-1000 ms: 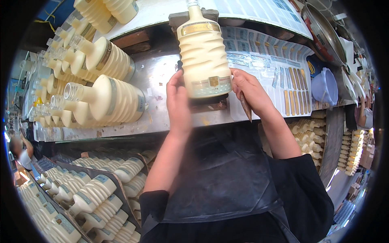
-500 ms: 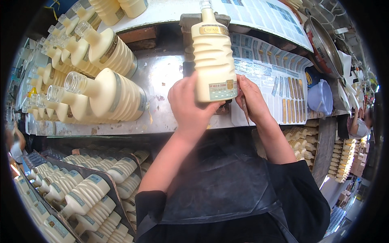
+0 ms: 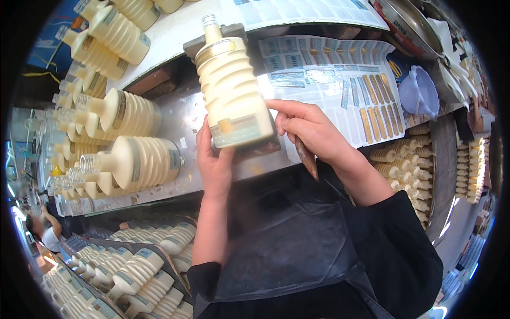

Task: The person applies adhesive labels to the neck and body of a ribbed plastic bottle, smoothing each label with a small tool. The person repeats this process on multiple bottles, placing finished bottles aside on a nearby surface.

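Note:
A cream-coloured bottle (image 3: pixel 232 87) with a rippled body and clear glass neck leans upright, slightly tilted, against a dark stand (image 3: pixel 234 32). It carries a gold band label near the shoulder and a pale green-blue label with a gold emblem near the base, both blurred. My left hand (image 3: pixel 215 167) grips the bottle's base from the left, thumb near the bottom edge. On the other side, my right index finger reaches to the bottle's lower right side. The curled fingers of my right hand (image 3: pixel 313 127) hold a brown pointed stick (image 3: pixel 306 158), its tip pointing down.
Several cream bottles (image 3: pixel 149 162) lie stacked at the left of the metal bench (image 3: pixel 186 178). Label sheets (image 3: pixel 345 122) with gold and blue strips lie to the right, beside a lavender bucket (image 3: pixel 418 93). Labelled bottles (image 3: pixel 138 274) fill crates at lower left; another person (image 3: pixel 50 228) is beyond.
The view has swung, so the bench appears shifted and tilted. The bottle has turned, bringing its gold emblem to the left. My right index finger now extends to the bottle's side.

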Demonstrator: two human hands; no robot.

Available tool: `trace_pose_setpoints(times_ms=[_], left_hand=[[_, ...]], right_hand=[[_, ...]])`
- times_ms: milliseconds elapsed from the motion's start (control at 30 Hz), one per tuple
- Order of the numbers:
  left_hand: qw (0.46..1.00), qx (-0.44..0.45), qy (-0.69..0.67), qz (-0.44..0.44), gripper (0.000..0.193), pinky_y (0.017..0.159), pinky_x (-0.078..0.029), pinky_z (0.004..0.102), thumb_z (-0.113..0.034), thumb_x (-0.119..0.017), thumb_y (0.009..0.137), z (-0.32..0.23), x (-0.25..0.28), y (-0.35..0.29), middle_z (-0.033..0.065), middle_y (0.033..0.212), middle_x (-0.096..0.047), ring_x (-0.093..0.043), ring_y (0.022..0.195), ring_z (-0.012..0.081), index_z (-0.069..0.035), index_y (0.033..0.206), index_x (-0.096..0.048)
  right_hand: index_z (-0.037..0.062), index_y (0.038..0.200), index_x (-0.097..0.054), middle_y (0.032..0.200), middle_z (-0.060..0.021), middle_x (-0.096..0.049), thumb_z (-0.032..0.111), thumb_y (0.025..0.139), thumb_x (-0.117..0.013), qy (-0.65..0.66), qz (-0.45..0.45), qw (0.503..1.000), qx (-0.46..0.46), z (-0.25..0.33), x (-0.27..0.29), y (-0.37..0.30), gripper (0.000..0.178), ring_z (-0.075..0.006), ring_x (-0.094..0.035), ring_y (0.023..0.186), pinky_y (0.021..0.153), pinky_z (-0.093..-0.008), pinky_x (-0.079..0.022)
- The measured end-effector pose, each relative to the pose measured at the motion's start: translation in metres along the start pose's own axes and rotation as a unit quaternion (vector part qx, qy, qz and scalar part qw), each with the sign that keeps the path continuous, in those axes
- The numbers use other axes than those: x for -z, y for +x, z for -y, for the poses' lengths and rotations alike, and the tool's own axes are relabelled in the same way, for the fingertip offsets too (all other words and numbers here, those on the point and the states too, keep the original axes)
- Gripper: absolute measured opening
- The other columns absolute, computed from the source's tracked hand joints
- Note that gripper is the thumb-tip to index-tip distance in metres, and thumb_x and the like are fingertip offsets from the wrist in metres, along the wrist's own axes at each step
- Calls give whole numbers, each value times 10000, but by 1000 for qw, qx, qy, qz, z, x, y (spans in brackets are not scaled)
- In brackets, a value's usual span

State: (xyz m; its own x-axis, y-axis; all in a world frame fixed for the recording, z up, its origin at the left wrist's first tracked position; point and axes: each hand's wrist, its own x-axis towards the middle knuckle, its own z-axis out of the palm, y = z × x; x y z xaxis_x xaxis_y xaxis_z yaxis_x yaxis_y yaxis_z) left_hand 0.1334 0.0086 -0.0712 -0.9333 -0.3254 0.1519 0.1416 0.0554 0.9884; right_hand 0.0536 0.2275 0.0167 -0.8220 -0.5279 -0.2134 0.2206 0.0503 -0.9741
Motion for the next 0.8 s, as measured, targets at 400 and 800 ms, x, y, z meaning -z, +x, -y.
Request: trace_pose_setpoints(times_ms=[400, 800], left_hand=[[983, -81, 161, 19, 760, 1188, -310, 430, -293, -680, 950, -10, -3, -3, 183, 1482, -459, -431, 1404, 303, 29, 1564, -369], [999, 30, 24, -39, 574, 1187, -271, 435, -325, -494, 1062, -4, -29, 8, 202, 1419, -449, -391, 1363, 325, 37, 1503, -424]], right_hand=[[-7, 1436, -560, 1128, -61, -642, 205, 1031, -522, 23, -28, 997, -63, -24, 6, 13, 458, -74, -565, 987, 837, -251, -478], [-5, 1405, -586, 1113, -207, -734, 412, 930, -722, -164, -54, 985, -12, -24, -4, 21, 647, -274, -706, 1020, 924, -369, -534]])
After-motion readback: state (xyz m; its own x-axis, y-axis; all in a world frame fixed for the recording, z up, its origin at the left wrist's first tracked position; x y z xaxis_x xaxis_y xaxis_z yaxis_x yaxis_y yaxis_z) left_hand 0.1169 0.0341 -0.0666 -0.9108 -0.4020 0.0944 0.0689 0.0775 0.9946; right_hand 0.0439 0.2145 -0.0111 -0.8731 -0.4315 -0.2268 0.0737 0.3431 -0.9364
